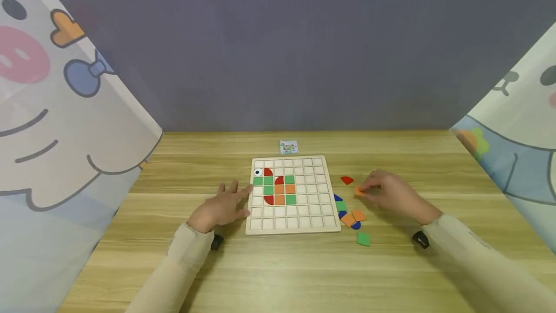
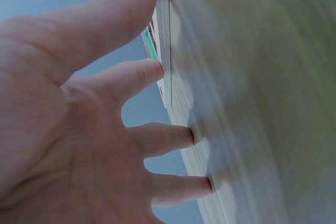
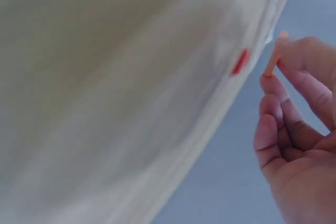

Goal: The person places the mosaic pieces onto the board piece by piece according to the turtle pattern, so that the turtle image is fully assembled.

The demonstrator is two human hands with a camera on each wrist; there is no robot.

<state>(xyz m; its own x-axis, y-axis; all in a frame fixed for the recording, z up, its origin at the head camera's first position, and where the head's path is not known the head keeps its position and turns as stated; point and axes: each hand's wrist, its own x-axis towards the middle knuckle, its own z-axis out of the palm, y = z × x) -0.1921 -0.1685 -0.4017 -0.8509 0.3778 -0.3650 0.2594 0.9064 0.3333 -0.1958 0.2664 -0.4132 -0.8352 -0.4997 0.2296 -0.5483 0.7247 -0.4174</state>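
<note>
A wooden grid board (image 1: 310, 209) lies on the table, with a white eye tile (image 1: 258, 172) and several red, green and orange tiles set in its upper left cells. My left hand (image 1: 222, 206) lies spread at the board's left edge; in the left wrist view its thumb and index finger (image 2: 149, 71) touch the rim, and other fingertips rest on the table. To the right of the board, my right hand (image 1: 391, 196) pinches an orange square tile (image 1: 359, 192) between thumb and fingers. The right wrist view shows that tile (image 3: 272, 61) edge-on, off the tabletop.
Near the board's right side are a red quarter-circle tile (image 1: 347, 180), a green square (image 1: 363, 239), orange squares (image 1: 358, 215) and blue curved tiles (image 1: 356, 225), some overlapping. A small picture card (image 1: 288, 147) lies behind the board. A grey wall (image 1: 304, 62) stands behind the table.
</note>
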